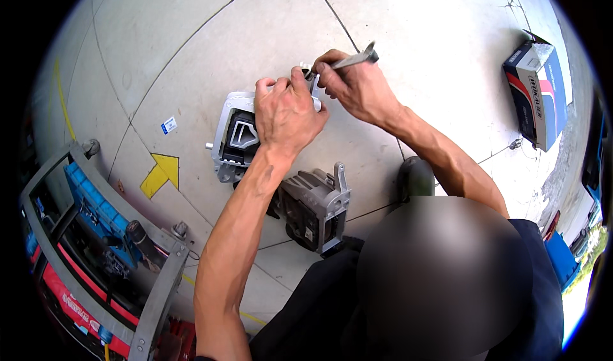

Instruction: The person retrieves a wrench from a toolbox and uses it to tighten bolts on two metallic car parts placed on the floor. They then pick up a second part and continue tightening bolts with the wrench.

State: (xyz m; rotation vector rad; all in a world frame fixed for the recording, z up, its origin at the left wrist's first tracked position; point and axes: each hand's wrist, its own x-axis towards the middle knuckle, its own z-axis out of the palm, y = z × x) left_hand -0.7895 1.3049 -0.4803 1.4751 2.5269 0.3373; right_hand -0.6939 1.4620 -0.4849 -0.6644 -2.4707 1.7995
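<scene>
A silver metal mount (pixel 225 128) with a black rubber centre rests on the floor. My left hand (pixel 284 115) lies over its right side, fingers curled onto its far edge. A wrench (pixel 355 60) is gripped in my right hand (pixel 359 91), one end sticking up past the fingers. Its other end is at a small fitting beside my left fingertips, where the contact is hidden by the fingers. Nearer to me is a second grey metal mount (pixel 317 192) with a black lower part, touched by neither hand.
At the left stands a metal-framed cart (pixel 156 297) with a blue tray (pixel 96 195) and a dark cylindrical tool (pixel 143 243). A printed carton (pixel 543 99) sits at the far right. The tiled floor bears a yellow arrow (pixel 161 174) and a small label (pixel 168 125).
</scene>
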